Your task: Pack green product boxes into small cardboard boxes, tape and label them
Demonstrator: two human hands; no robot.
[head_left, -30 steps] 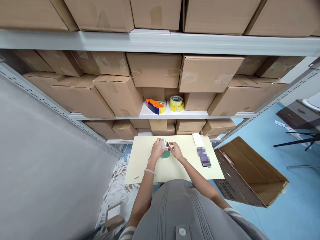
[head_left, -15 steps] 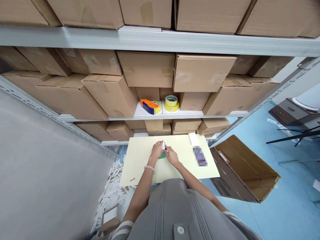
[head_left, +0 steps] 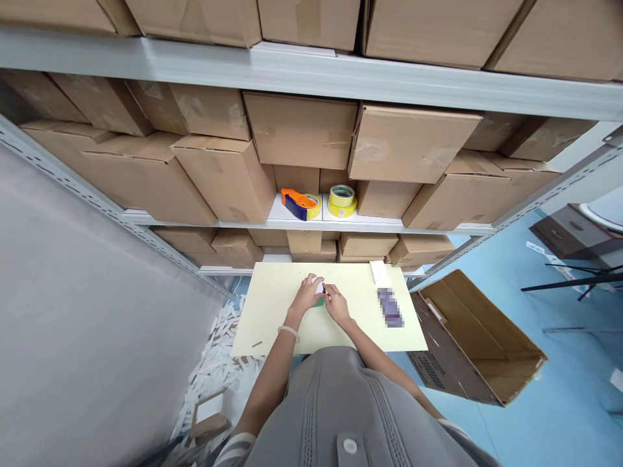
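Note:
On a pale yellow table (head_left: 277,324), my left hand (head_left: 305,296) is curled round a small green box (head_left: 318,301) with a white piece at its top. My right hand (head_left: 335,304) meets it from the right, fingers pinched on the white piece at the top of the box. The two hands touch over the box, which is mostly hidden by them. A bracelet sits on my left wrist.
A purple, blurred object (head_left: 390,307) and a white slab (head_left: 378,272) lie on the table's right side. An open cardboard carton (head_left: 474,337) stands on the blue floor at right. Shelves of cardboard boxes rise behind, with a tape dispenser (head_left: 300,203) and tape roll (head_left: 342,200). White scraps (head_left: 214,363) litter the floor at left.
Both hands stay on the green box, which now shows less between them. The view has shifted slightly.

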